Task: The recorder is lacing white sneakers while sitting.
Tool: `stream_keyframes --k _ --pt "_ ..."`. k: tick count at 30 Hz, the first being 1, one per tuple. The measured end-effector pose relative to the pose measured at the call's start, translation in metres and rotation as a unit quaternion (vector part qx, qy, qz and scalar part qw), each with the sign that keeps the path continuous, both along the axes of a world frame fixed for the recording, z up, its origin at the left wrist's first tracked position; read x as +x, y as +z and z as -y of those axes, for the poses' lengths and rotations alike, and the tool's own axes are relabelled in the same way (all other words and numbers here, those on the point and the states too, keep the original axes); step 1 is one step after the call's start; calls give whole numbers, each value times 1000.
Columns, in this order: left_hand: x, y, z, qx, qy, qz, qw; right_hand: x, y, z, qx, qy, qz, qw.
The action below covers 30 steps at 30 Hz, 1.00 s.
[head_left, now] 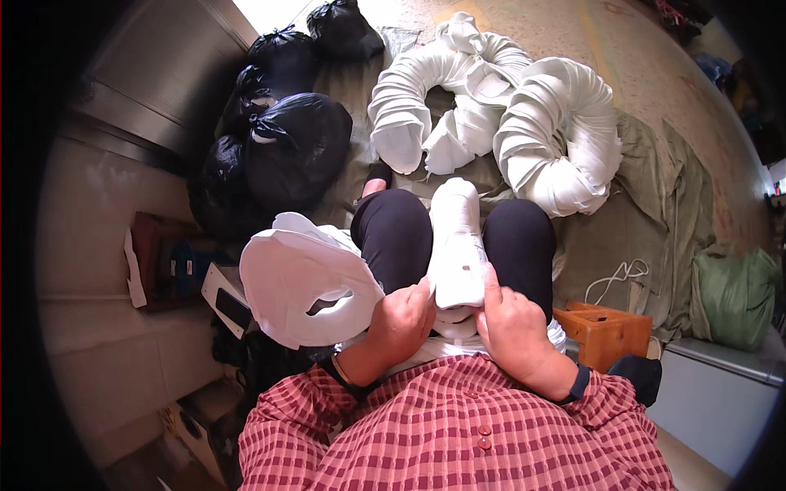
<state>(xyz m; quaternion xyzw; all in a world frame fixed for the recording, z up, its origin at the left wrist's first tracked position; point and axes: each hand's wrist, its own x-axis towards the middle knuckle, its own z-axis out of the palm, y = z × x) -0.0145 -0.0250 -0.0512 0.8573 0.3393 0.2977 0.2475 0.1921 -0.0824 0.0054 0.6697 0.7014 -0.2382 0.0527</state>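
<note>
A long white piece (457, 237), rounded at its far end and shaped somewhat like a shoe, lies between my knees, pointing away from me. At the left corner of its near edge, my left hand (399, 323) is closed in a pinch. My right hand (516, 331) grips the opposite corner, thumb on top. A small dark mark shows on the white surface between them. Beside my left hand, a stack of flat white pieces (282, 282) with an oval opening rests against my left thigh. What lies under the near edge is partly hidden.
Curved rows of nested white pieces (561, 135) lie on the cloth ahead. Several tied black bags (299, 143) stand at the far left. To the right are a small wooden stool (610, 334), a white cord (620, 274) and a green bag (737, 299).
</note>
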Motion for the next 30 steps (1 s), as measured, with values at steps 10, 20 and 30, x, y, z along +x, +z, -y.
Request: stream_keyframes --k 10,20,30 --pt "-3 -2 1 6 4 20 1000 16 -35 -5 218 235 -39 946" --pt "-18 34 -11 62 -13 -167 984 21 -25 -7 273 -4 -259 926" --pt "-70 34 -2 92 28 -282 954 7 -43 -10 262 53 22 963"
